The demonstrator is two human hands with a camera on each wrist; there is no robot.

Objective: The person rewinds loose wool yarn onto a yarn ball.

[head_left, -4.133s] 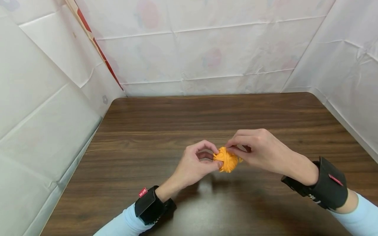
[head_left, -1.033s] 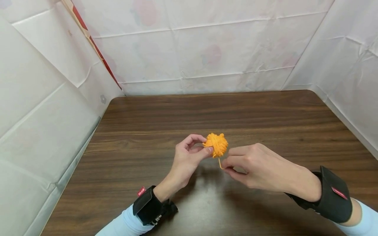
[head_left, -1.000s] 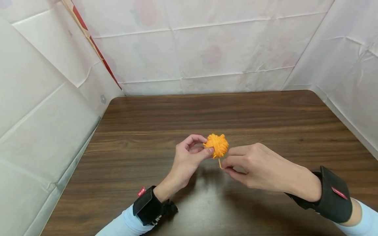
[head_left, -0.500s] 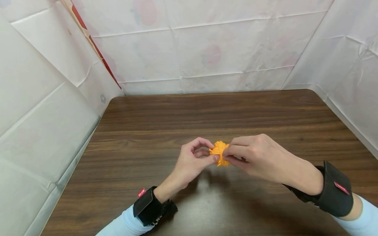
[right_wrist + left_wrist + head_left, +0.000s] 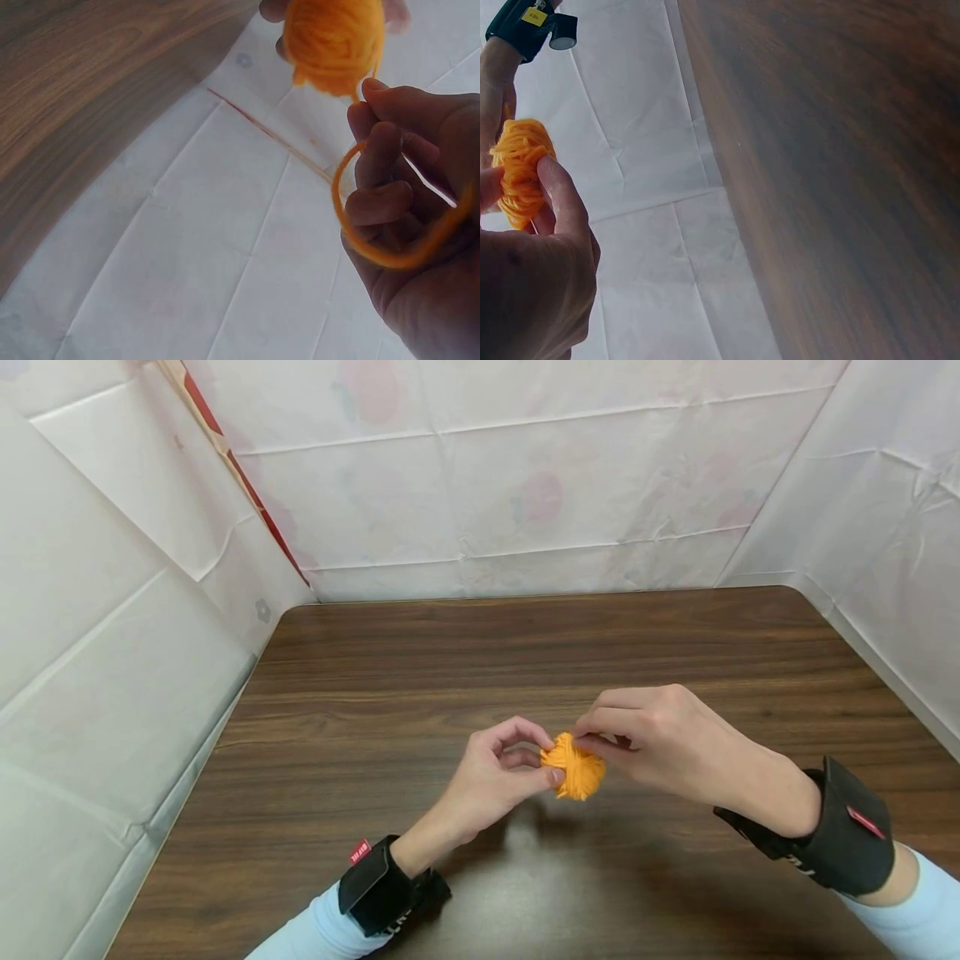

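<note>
Orange yarn ball (image 5: 573,766) above wooden table (image 5: 375,693): left hand (image 5: 498,772) pinches it, right hand (image 5: 656,739) pinches its looped strand (image 5: 390,247) alongside.

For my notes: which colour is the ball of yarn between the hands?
Orange; the ball of yarn shows best in the head view.

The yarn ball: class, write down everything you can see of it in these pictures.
The yarn ball is small, roundish and bright orange, wound from soft-looking strands that cross in several directions. It is held above the brown wooden table, not resting on it. The left hand pinches its left side between thumb and fingers. The right hand touches its upper right and holds a loose strand that runs from the ball and curves in a loop past its fingers.
</note>
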